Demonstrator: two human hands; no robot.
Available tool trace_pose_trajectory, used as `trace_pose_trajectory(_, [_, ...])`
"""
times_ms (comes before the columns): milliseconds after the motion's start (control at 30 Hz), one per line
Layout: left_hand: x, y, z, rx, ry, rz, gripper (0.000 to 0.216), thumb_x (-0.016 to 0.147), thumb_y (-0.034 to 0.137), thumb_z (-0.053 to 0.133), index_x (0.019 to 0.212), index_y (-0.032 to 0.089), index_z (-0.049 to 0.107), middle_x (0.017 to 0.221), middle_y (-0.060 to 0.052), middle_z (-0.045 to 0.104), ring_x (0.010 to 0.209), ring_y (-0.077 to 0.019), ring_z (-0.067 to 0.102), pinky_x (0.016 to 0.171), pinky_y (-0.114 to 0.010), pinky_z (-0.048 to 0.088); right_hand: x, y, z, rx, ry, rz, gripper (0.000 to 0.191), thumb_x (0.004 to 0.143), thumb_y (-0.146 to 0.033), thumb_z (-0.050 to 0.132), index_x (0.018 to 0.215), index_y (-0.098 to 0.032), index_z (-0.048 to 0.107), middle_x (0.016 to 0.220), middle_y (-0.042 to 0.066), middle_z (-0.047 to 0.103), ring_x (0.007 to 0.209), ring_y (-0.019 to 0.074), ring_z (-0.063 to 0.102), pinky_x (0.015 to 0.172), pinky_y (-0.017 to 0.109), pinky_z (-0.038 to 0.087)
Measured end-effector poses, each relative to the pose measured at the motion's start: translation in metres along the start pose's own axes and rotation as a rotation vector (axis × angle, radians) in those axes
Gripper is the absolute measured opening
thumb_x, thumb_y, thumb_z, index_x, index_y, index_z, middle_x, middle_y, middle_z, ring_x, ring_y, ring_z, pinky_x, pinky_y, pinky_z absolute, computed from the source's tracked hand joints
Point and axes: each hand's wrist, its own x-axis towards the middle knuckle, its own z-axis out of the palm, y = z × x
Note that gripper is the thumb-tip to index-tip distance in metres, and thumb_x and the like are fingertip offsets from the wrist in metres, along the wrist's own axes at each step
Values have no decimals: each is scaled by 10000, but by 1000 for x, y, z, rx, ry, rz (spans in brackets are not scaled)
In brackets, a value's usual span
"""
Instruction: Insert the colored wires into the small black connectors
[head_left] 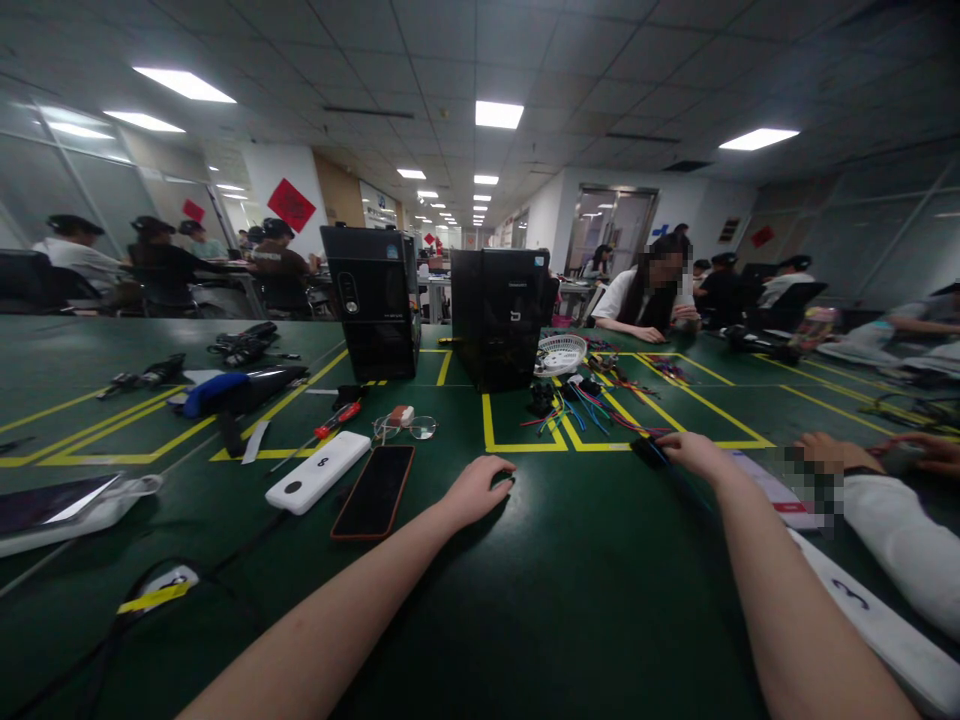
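Resting loosely curled and empty on the green desk (570, 600), the left hand (476, 490) waits while the right hand (694, 452) pinches a small black connector (649, 450) trailing blue wires; the far coloured wire pile (577, 405) looks unsorted.

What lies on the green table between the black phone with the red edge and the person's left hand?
Nothing: in the head view, bare green table separates the black phone with the red edge from the left hand.

Both forearms stretched forward, left hand (476, 488) loosely curled palm-down, right hand (694, 455) curled
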Motion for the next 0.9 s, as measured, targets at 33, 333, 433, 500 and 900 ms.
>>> trace_pose_trajectory(33, [0, 1, 0, 0, -5, -1, 251, 836, 257, 507, 1056, 183, 602, 1084, -57, 620, 1041, -196, 538, 939, -338, 402, 0, 0, 0, -1, -22, -4, 359, 710, -152, 503, 1014, -197, 691, 1029, 63, 679, 919, 211, 622, 742, 258, 454])
trace_pose_trajectory(333, [0, 8, -7, -25, -38, -44, 250, 841, 254, 497, 1058, 196, 606, 1093, -53, 618, 1055, -198, 533, 949, -352, 399, -5, -30, 7, -165, -96, 66, 378, 835, -268, 447, 1138, -102, 598, 1057, 175, 642, 921, 247, 623, 774, 322, 458])
trace_pose_trajectory(433, [0, 6, -5, -36, -25, -47, 256, 835, 263, 506, 1061, 196, 605, 1093, -51, 619, 1051, -198, 537, 942, -350, 408, -10, -67, 26, -171, -68, 68, 448, 861, -333, 402, 1192, -56, 527, 1090, 221, 606, 948, 272, 607, 773, 359, 457])
trace_pose_trajectory(500, [1, 2, -2, -50, 9, -59, 264, 824, 255, 520, 1068, 192, 600, 1101, -56, 616, 1053, -201, 539, 948, -351, 405, -22, -100, 40, -177, 15, 16, 567, 839, -393, 442, 1288, -47, 418, 1161, 241, 551, 1009, 302, 572, 796, 396, 450])
trace_pose_trajectory(900, [9, -15, 5, -154, 222, -227, 286, 886, 215, 350, 1043, 167, 585, 996, -61, 652, 949, -177, 593, 880, -308, 450, -110, -223, 81, 46, 251, -896, 573, 805, -170, 479, 1359, -191, 336, 1326, 116, 462, 1156, 237, 462, 938, 416, 389])
